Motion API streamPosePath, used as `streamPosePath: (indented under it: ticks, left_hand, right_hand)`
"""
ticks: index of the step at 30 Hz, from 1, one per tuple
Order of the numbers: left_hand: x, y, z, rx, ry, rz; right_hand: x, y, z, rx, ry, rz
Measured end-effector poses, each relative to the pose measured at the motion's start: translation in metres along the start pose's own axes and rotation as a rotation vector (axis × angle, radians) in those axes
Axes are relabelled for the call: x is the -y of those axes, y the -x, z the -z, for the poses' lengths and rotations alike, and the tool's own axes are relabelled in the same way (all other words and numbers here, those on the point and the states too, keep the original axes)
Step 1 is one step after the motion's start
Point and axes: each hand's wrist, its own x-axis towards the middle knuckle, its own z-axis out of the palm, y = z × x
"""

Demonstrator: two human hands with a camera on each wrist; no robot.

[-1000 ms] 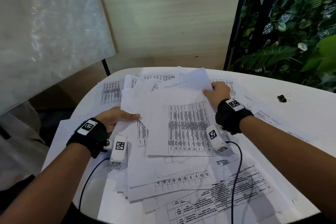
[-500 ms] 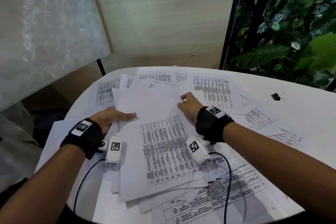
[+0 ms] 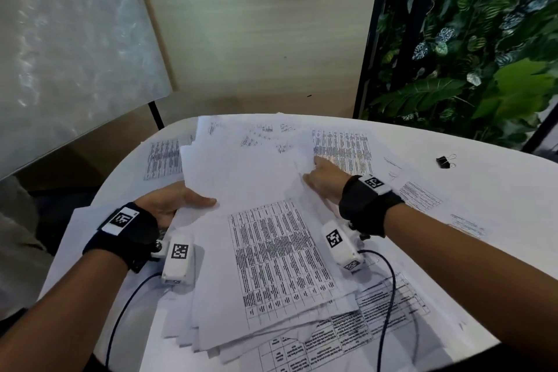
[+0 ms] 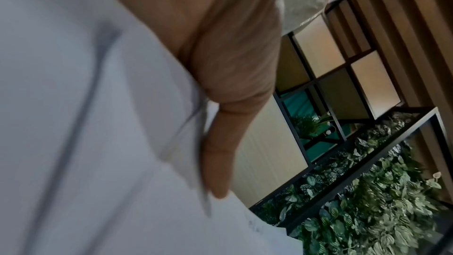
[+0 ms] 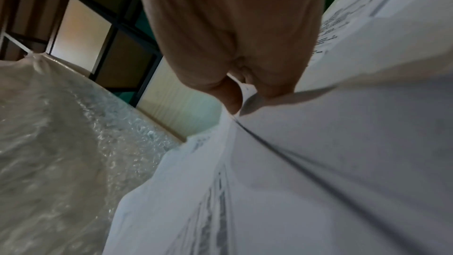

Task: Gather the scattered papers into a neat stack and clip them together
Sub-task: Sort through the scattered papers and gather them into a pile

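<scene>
pile pulled in, another sheet on the way

vs a sec ago the right hand (image 3: pixel 327 183) has gone out to the far right side again & now has a blank sheet (image 3: pixel 302 154) by its edge. the printed table page that it dragged over half a sec back now lies on top of the gathered pile (image 3: pixel 271 266), w/ the bundle sitting between both wrists. left hand (image 3: pixel 172 202) hasn't shifted; same spot on the pile's left edge. meaning for the task: gathering is underway but not near done, edges are fanned & skewed at the near side, so squaring up + clipping still ahead.

fingers: left thumb lies on top of the sheets, the rest go under the edge, so it's clamping the pile, per head & left wrist view (image 4: pixel 220 143). right wrist view shows thumb and a fingertip (image 5: pixel 277 86) nipping the paper edge, sheet curling up from there.

loose pages still out: one printed page (image 3: pixel 342 145) just beyond the right hand, a few more (image 3: pixel 419 195) to its right, one (image 3: pixel 163 157) far left, others under the pile near the body. binder clip (image 3: pixel 445 161) sits well apart on the table (image 3: pixel 498 190), far right, untouched.
</scene>
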Motion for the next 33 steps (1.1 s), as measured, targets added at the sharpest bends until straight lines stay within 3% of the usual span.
streamPosePath:
  ticks: [2,5,7,9,13,20,25,29,31,33]
  left_hand:
    - [-0.001,-0.001,0.002,-0.041,-0.084,0.018]
    - [-0.003,0.001,0.007,-0.133,-0.167,0.02]
    - [-0.006,0.004,0.007,-0.174,-0.25,0.029]
    - [-0.009,0.004,0.004,-0.19,-0.322,0.025]
    - [-0.005,0.002,0.005,-0.203,-0.341,0.032]
    - [-0.004,-0.002,0.005,-0.237,-0.31,0.06]
    - [-0.006,-0.001,0.001,-0.256,-0.308,0.074]
    - [-0.006,-0.003,-0.002,-0.275,-0.323,0.103]
    - [-0.006,-0.005,-0.006,-0.298,-0.328,0.102]
    - [-0.006,-0.009,-0.008,-0.305,-0.326,0.091]
  right_hand:
    - [0.001,-0.003,0.008,0.105,0.162,0.025]
    - [0.001,-0.019,0.052,-0.111,0.5,0.02]
    - [-0.006,-0.029,0.089,-0.284,0.695,-0.163]
    - [-0.023,-0.039,0.117,-0.313,0.806,-0.36]
    - [-0.041,-0.042,0.129,-0.151,0.847,-0.364]
    - [-0.035,-0.037,0.15,-0.335,0.663,-0.334]
    - [-0.011,-0.026,0.163,-0.276,0.544,-0.177]
    - [0.035,-0.005,0.182,-0.489,0.475,0.074]
    - [0.061,0.01,0.191,-0.589,0.334,0.209]
    - [0.08,0.023,0.194,-0.598,0.16,0.325]
